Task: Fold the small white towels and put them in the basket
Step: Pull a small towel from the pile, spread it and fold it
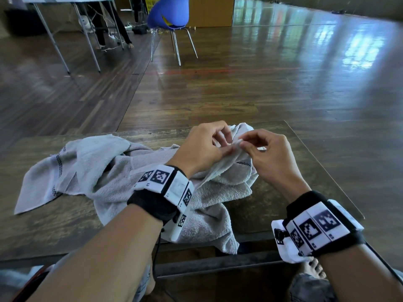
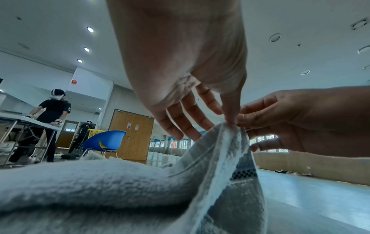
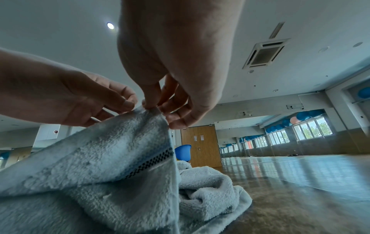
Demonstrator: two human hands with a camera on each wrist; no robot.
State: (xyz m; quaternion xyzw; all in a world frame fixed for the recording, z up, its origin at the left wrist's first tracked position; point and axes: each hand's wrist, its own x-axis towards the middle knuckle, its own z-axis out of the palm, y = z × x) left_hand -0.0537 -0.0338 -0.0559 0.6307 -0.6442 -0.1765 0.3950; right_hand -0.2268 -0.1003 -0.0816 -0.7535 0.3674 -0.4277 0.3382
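Together, the left hand (image 1: 204,147) and right hand (image 1: 269,154) pinch one raised corner of a white towel (image 1: 220,171) (checkered stripe near its edge). Its remainder lies crumpled on the wooden surface (image 1: 301,171), beside another towel (image 1: 72,168).

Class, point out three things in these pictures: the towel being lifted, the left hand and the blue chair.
towel (image 3: 112,158): right wrist view, on its raised terry face.
left hand (image 1: 202,147): head view, on the back of the hand.
blue chair (image 1: 166,12): head view, on the seat shell.

Both forearms reach toward frame centre, where the left hand (image 1: 205,147) and right hand (image 1: 269,154) meet, fingers pinched together.
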